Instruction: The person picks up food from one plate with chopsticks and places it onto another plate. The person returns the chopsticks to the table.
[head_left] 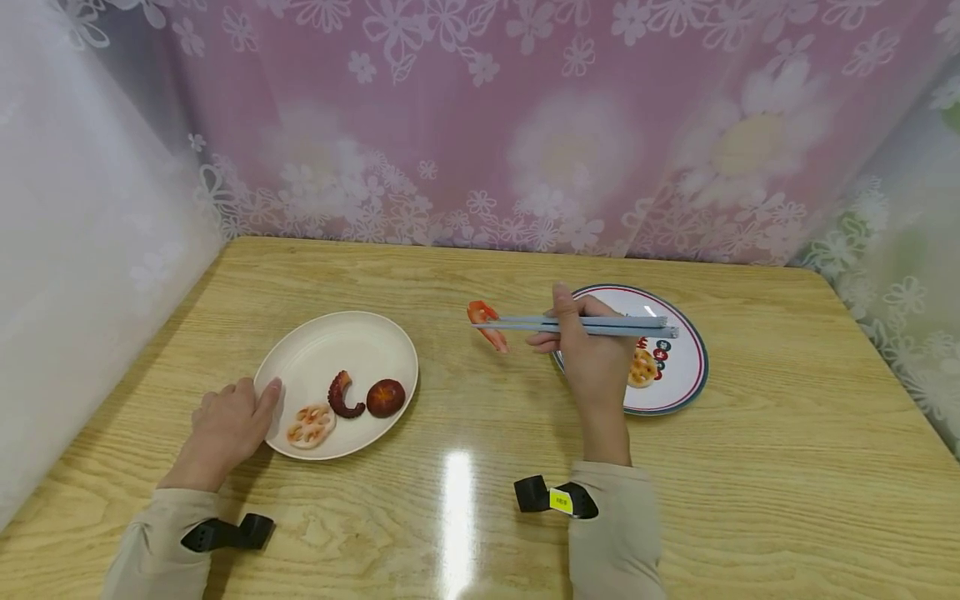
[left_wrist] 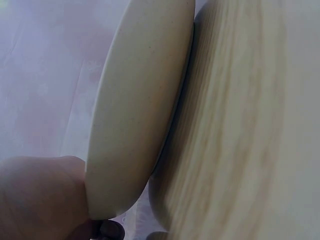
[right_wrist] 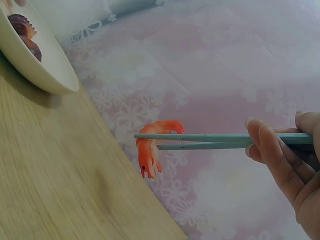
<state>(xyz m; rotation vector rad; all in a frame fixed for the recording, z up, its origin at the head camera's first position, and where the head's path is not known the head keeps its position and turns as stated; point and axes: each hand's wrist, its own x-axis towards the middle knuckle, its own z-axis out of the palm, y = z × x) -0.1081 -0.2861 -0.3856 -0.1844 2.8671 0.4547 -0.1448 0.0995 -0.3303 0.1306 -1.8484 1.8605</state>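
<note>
My right hand (head_left: 596,367) holds a pair of pale blue chopsticks (head_left: 630,331). Between their tips hangs an orange-red shrimp (head_left: 481,312), above the table between two plates; the right wrist view shows the shrimp (right_wrist: 146,157) curled and head down. At the left, my left hand (head_left: 232,423) grips the rim of a cream plate (head_left: 337,337), its thumb over the edge. On that plate lie a lotus root slice (head_left: 311,426), a dark red octopus tentacle (head_left: 341,396) and a brown mushroom cap (head_left: 386,398). The left wrist view catches the plate's outer wall (left_wrist: 140,100) from the side.
Partly under my right hand stands a white plate (head_left: 684,367) with a blue and red rim and printed characters. A golden, holed slice (head_left: 642,369) lies on it. A floral curtain (head_left: 480,125) hangs behind the wooden table (head_left: 787,417).
</note>
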